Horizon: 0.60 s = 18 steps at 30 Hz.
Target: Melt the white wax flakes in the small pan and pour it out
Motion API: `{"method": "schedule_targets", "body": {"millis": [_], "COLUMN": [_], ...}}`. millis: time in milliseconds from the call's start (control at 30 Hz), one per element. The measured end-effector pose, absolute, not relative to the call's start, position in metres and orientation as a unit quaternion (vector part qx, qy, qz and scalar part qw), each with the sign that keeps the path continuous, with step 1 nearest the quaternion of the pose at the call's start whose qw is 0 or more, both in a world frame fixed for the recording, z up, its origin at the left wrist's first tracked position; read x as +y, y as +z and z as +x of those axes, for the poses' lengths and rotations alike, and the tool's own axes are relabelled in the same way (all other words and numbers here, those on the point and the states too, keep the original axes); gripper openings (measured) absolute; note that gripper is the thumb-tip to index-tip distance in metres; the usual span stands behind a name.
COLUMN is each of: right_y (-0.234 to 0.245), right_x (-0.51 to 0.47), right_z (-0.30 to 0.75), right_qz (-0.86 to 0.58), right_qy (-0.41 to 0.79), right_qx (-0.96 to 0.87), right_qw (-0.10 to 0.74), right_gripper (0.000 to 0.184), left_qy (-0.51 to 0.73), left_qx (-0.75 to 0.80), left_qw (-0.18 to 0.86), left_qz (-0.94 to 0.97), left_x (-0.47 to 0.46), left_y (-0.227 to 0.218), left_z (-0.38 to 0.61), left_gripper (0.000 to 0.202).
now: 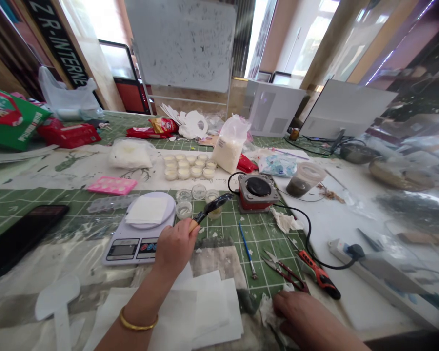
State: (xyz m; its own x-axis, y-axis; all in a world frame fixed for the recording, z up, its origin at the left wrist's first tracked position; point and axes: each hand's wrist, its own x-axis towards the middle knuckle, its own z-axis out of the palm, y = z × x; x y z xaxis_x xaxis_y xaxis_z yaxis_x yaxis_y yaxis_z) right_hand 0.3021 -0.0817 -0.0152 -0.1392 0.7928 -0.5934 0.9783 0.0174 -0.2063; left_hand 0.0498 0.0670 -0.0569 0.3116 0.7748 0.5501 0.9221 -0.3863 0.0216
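Note:
My left hand [176,245] is closed around the wooden and black handle of a small dark pan [216,203]. The pan is tilted over a clear cup [214,213] holding some pale liquid. Clear empty cups [184,209] stand just left of it. Behind them, several small cups [189,166] hold a cream-white fill. My right hand [296,309] is low on the right, its fingers curled against a crumpled tissue [268,312]. Near that hand lie thread snips [283,270], an orange-and-black tool [319,275] and a blue brush [248,251].
A kitchen scale [131,249] with paper squares is on the left, beside a phone [25,234]. A small hot plate [258,191] trails a cord to a power strip [373,278]. Bags of white granules [229,146] stand behind; paper sheets [212,312] lie in front.

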Motion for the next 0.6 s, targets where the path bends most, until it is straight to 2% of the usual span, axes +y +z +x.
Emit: {"method": "schedule_targets", "body": {"millis": [433, 533, 600], "right_y": [-0.026, -0.023, -0.015], "right_x": [-0.085, -0.086, -0.086], "right_z": [0.298, 0.297, 0.299], "right_qz": [0.628, 0.63, 0.634], "right_qy": [-0.226, -0.227, -0.235], "right_qx": [0.725, 0.725, 0.724], "right_qw": [0.173, 0.161, 0.138], "right_gripper": [0.025, 0.025, 0.023], "left_qy": [-0.252, -0.248, -0.253], "left_qx": [-0.537, -0.554, -0.574], "left_qw": [0.155, 0.109, 0.04], "left_qz": [-0.79, -0.787, -0.778], "left_x": [0.067, 0.066, 0.066], "left_y": [-0.058, -0.057, -0.055], "left_z": [0.049, 0.048, 0.048], "left_gripper": [0.028, 0.029, 0.028]}}
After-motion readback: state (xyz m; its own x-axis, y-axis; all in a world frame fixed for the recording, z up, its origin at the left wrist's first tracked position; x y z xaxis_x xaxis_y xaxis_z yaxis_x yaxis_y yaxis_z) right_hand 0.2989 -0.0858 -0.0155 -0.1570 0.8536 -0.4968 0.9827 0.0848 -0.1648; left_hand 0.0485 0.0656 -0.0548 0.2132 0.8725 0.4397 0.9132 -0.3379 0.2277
